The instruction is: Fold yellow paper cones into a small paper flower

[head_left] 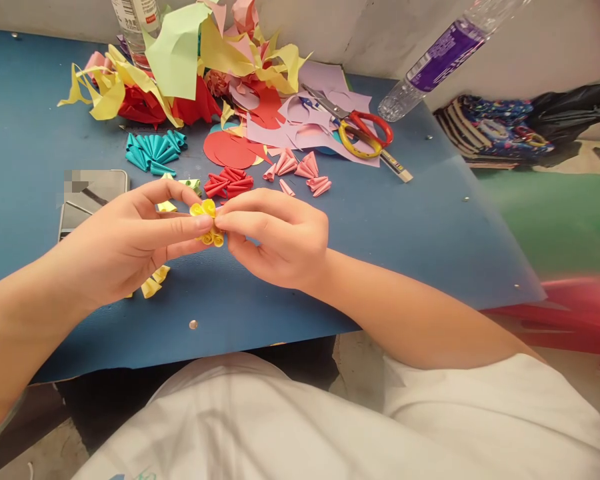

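Observation:
Between my two hands is a small cluster of rolled yellow paper cones [209,208], their round open ends facing me. My left hand [125,233] pinches the cluster from the left, thumb in front and fingers behind. From the right, my right hand [280,237] closes its thumb and fingertips on the cluster's edge. Just beyond my fingers lie red paper cones [230,182] and pink paper cones [307,167]. Teal paper cones [155,150] are grouped farther back. Loose yellow paper cones [151,287] lie below my left wrist, partly hidden by it.
Paper scraps [175,60] are heaped at the back beside a bottle [137,27]. Scissors [365,133] lie on lilac paper, with a box cutter [396,165] beside them. A purple-labelled bottle [440,60] stands right. A phone [100,187] lies behind my left hand on the blue table [405,227].

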The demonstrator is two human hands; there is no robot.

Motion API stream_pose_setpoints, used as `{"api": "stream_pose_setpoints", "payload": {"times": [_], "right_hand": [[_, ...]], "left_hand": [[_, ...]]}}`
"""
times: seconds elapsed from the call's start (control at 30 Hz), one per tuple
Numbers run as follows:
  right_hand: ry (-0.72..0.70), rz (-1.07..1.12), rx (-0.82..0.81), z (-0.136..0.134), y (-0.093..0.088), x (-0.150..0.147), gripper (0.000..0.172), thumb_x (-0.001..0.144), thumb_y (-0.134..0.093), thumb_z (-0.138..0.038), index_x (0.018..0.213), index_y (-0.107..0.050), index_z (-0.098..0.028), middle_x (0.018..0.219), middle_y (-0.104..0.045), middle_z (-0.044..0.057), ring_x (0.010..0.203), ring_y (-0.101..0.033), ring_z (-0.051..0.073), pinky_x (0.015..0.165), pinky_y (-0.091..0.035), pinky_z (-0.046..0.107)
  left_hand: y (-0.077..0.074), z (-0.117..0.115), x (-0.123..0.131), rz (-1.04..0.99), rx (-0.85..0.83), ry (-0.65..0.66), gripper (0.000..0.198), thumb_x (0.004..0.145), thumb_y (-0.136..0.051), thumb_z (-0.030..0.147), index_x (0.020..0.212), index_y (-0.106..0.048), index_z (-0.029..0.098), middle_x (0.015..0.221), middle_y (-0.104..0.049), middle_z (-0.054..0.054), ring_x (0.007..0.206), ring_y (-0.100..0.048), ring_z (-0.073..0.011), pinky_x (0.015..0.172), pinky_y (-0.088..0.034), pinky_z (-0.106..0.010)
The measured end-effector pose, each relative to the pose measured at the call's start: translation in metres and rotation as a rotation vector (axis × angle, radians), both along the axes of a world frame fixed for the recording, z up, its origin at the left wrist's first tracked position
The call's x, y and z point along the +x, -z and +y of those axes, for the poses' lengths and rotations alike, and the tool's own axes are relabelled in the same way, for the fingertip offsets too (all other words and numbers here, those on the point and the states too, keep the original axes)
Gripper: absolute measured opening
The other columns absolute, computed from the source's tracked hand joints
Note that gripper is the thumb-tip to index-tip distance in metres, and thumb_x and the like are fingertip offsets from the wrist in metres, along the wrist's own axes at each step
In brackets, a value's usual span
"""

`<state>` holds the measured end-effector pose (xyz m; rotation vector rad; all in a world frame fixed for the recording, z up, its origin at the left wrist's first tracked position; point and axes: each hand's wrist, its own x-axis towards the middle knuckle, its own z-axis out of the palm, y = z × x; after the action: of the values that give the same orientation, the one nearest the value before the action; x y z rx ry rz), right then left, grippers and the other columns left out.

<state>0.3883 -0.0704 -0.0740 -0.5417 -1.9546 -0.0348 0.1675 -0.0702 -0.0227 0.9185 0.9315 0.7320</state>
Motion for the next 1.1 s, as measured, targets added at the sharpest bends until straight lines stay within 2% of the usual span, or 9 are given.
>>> {"api": "stream_pose_setpoints", "payload": {"times": [0.07, 0.17, 0.3, 0.37, 0.53, 0.67, 0.93, 1.1], "right_hand": [[0.018, 0.021, -0.006, -0.001, 0.0, -0.002, 0.02, 0.104, -0.059, -0.009, 0.11, -0.064, -0.027, 0.102, -0.08, -0.003, 0.096, -0.08, 0.01, 0.086, -0.07, 0.025], [-0.008, 0.129, -0.07, -0.005, 0.001, -0.006, 0.02, 0.1, -0.06, -0.006, 0.105, -0.061, -0.026, 0.093, -0.079, -0.004, 0.088, -0.08, 0.012, 0.079, -0.07, 0.027], [-0.055, 0.234, -0.262, -0.009, 0.003, -0.008, 0.017, 0.101, -0.063, -0.012, 0.107, -0.061, -0.027, 0.097, -0.082, -0.002, 0.088, -0.082, 0.013, 0.071, -0.07, 0.028], [-0.059, 0.214, -0.292, -0.009, 0.004, -0.007, 0.013, 0.103, -0.064, -0.016, 0.108, -0.062, -0.028, 0.101, -0.084, -0.001, 0.09, -0.083, 0.014, 0.071, -0.072, 0.029], [-0.129, 0.173, -0.198, -0.003, -0.001, -0.001, 0.017, 0.099, -0.071, -0.011, 0.101, -0.065, -0.027, 0.101, -0.084, -0.002, 0.094, -0.083, 0.014, 0.082, -0.073, 0.03], [-0.148, 0.109, -0.098, -0.001, -0.005, 0.004, 0.015, 0.101, -0.067, -0.009, 0.099, -0.066, -0.023, 0.101, -0.081, -0.001, 0.095, -0.081, 0.011, 0.085, -0.07, 0.026], [-0.103, -0.043, -0.062, 0.002, -0.002, 0.009, 0.013, 0.109, -0.055, -0.017, 0.112, -0.065, -0.024, 0.109, -0.077, 0.001, 0.098, -0.081, 0.012, 0.087, -0.071, 0.029], [-0.151, 0.01, -0.019, 0.002, -0.006, 0.006, 0.015, 0.106, -0.056, -0.011, 0.111, -0.065, -0.022, 0.104, -0.078, 0.001, 0.094, -0.08, 0.011, 0.083, -0.071, 0.026]], "left_hand": [[0.0, -0.001, 0.0, 0.009, 0.003, 0.019, 0.028, 0.083, -0.097, 0.025, 0.102, -0.076, 0.022, 0.089, -0.083, 0.001, 0.089, -0.08, -0.0171, 0.092, -0.064, -0.031], [-0.001, -0.003, 0.001, 0.021, -0.012, 0.047, 0.026, 0.083, -0.097, 0.028, 0.097, -0.077, 0.021, 0.097, -0.085, -0.003, 0.098, -0.082, -0.0204, 0.092, -0.064, -0.031], [-0.002, -0.005, 0.001, 0.004, -0.013, 0.003, 0.024, 0.083, -0.097, 0.026, 0.096, -0.077, 0.021, 0.097, -0.085, -0.002, 0.094, -0.081, -0.0166, 0.093, -0.064, -0.029], [-0.004, -0.005, 0.0, 0.002, -0.013, -0.01, 0.025, 0.083, -0.097, 0.026, 0.096, -0.076, 0.02, 0.096, -0.085, -0.002, 0.093, -0.081, -0.0162, 0.093, -0.064, -0.027], [-0.005, -0.005, -0.003, -0.006, -0.013, 0.018, 0.024, 0.084, -0.096, 0.022, 0.091, -0.073, 0.021, 0.09, -0.084, 0.001, 0.087, -0.08, -0.0139, 0.076, -0.062, -0.019], [-0.005, -0.006, -0.003, -0.015, 0.006, 0.041, 0.025, 0.083, -0.097, 0.024, 0.087, -0.072, 0.02, 0.086, -0.082, 0.001, 0.082, -0.078, -0.0136, 0.073, -0.061, -0.02], [-0.009, -0.003, -0.005, 0.055, 0.033, 0.067, 0.028, 0.082, -0.097, 0.028, 0.101, -0.077, 0.023, 0.085, -0.082, -0.002, 0.076, -0.078, -0.0158, 0.064, -0.06, -0.018], [-0.009, -0.003, -0.005, 0.104, 0.042, 0.072, 0.027, 0.077, -0.099, 0.03, 0.096, -0.082, 0.023, 0.079, -0.08, -0.002, 0.068, -0.075, -0.0136, 0.056, -0.056, -0.014]]}}
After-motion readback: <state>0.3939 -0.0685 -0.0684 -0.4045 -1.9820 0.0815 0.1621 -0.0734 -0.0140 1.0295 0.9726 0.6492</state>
